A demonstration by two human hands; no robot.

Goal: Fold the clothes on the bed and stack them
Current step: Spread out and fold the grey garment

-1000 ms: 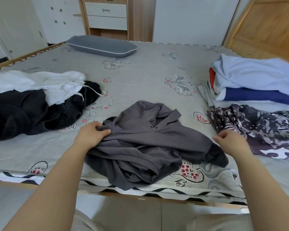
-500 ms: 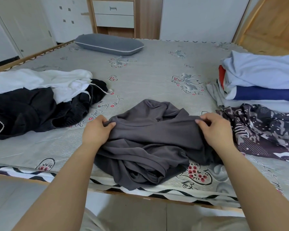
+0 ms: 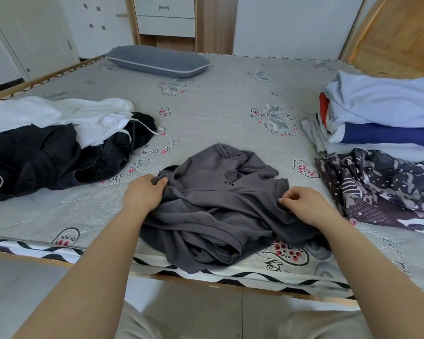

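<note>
A bedroom in a home.

A wide bed with a grey flower-printed cover fills the room, a grey pillow near its far edge. Loose clothes lie heaped by its left edge and a folded stack sits by its right edge. Past the far edge stand a wooden unit with white drawers, white wardrobe doors and a wooden door.
</note>
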